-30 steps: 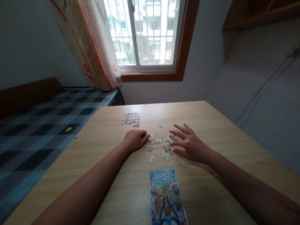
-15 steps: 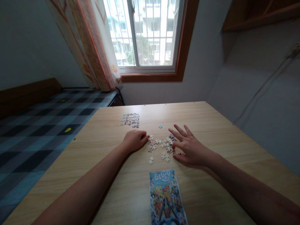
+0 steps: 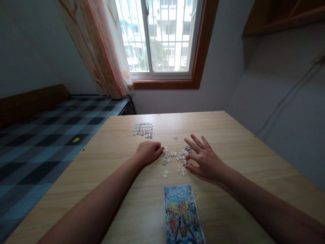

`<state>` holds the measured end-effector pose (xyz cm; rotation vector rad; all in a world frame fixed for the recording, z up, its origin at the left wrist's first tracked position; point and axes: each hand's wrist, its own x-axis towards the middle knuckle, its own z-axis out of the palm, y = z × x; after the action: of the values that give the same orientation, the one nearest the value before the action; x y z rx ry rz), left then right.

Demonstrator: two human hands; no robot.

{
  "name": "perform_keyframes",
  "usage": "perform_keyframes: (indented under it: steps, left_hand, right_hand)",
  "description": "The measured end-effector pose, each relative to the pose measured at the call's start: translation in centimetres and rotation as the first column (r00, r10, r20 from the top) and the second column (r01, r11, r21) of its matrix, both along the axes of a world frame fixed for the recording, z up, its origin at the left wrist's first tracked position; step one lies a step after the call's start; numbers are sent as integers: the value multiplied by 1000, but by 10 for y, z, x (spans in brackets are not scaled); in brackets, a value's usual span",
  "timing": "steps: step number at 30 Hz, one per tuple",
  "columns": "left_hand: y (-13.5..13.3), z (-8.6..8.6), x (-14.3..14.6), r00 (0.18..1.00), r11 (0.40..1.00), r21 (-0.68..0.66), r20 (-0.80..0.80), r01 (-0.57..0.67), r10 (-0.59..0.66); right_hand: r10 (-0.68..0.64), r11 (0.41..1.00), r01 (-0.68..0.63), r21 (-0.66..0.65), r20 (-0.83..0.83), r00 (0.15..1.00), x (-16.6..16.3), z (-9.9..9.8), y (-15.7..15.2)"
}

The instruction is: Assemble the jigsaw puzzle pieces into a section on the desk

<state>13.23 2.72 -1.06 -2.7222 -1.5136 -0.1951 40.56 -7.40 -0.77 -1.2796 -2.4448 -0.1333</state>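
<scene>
My left hand (image 3: 148,152) rests on the wooden table (image 3: 114,176) with its fingers curled under, its knuckles touching the left edge of a loose scatter of jigsaw pieces (image 3: 175,159). Nothing shows in it. My right hand (image 3: 203,159) lies open at the right edge of the same scatter, fingers spread over the pieces. A small joined patch of jigsaw (image 3: 143,130) lies farther back on the left. A single piece (image 3: 175,137) sits alone behind the scatter. The colourful jigsaw box (image 3: 182,215) lies flat near the front edge.
A bed with a blue checked cover (image 3: 40,142) adjoins the table on the left. Behind the table are a window (image 3: 162,37), a curtain (image 3: 101,51) and a grey wall (image 3: 279,84) on the right.
My right hand has slid a little leftward and nearer, onto the scatter's right edge. My left hand has stayed put. The view has shifted slightly.
</scene>
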Motion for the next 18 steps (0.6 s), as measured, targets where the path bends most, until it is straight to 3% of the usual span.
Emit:
perform_keyframes:
  steps: [6, 18]
  left_hand:
    - [2, -3, -1, 1000, 1000, -11, 18, 14, -14]
    - [0, -1, 0, 1000, 1000, -7, 3, 1, -1]
  right_hand:
    - [-61, 998, 60, -20, -37, 997, -10, -2, -1]
    - [-56, 991, 37, -129, -144, 988, -9, -6, 0]
